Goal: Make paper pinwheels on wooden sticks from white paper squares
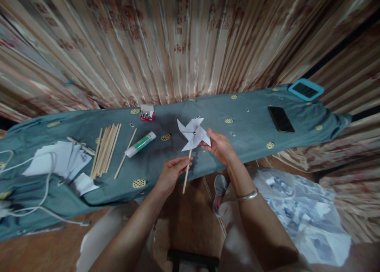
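A white paper pinwheel (187, 134), with a shiny pin at its centre, is held up over the near edge of the cloth-covered table. My left hand (171, 173) pinches its thin wooden stick (186, 179) just below the paper blades. On the other side, my right hand (222, 146) is closed on the pinwheel's right blade, its thumb in front and the other fingers partly hidden behind. Left of the pinwheel lie a green and white glue stick (140, 144) and a single wooden stick (120, 166). A small red box (147, 114) of metal pins sits farther back.
Several wooden sticks (106, 151) and white paper sheets (55, 161) lie at left, near a white cable (47, 189). A phone (281, 119) and a blue-framed device (306, 90) are at right. A plastic bag (314, 212) stands below the table. Curtains (184, 46) hang behind.
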`<state>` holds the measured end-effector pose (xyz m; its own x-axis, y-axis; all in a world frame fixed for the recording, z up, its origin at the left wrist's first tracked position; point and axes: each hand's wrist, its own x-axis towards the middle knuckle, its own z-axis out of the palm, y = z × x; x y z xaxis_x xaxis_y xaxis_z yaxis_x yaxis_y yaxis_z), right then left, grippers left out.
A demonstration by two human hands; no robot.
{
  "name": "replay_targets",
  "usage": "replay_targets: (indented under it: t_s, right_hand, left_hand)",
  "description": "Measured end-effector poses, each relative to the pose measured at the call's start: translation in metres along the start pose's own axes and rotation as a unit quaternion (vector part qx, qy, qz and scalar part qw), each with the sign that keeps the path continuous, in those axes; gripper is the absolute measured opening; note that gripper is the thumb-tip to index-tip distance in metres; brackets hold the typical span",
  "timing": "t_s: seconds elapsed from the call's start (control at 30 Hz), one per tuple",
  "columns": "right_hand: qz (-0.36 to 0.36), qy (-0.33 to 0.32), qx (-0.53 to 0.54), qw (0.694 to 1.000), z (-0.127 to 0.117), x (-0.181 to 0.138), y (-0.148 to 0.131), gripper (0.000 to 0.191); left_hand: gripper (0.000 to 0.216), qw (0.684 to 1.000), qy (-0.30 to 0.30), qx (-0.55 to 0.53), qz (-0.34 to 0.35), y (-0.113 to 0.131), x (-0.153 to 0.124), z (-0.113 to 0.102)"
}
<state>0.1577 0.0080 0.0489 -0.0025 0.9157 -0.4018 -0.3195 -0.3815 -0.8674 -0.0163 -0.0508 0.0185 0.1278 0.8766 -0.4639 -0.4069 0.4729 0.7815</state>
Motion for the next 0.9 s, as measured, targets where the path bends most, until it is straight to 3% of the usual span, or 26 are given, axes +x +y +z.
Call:
replay_targets:
  t_s: [0.13, 0.37, 0.9]
  right_hand:
    - [-0.003, -0.008, -0.006, 1.0, -0.0009, 0.0007, 0.0028, 0.031]
    - [-0.043, -0.059, -0.007, 0.997, -0.0021, 0.0005, 0.0047, 0.047]
    - [-0.034, -0.04, 0.01, 0.999, 0.0016, -0.0019, 0.0063, 0.046]
  left_hand:
    - [0.031, 1.0, 0.001, 0.002, -0.002, 0.0009, 0.0012, -0.0005]
    - [0.041, 1.0, 0.004, 0.008, 0.001, 0.0018, 0.0016, -0.0002]
    - [0.045, 1.0, 0.015, -0.001, -0.006, 0.0025, 0.002, 0.0021]
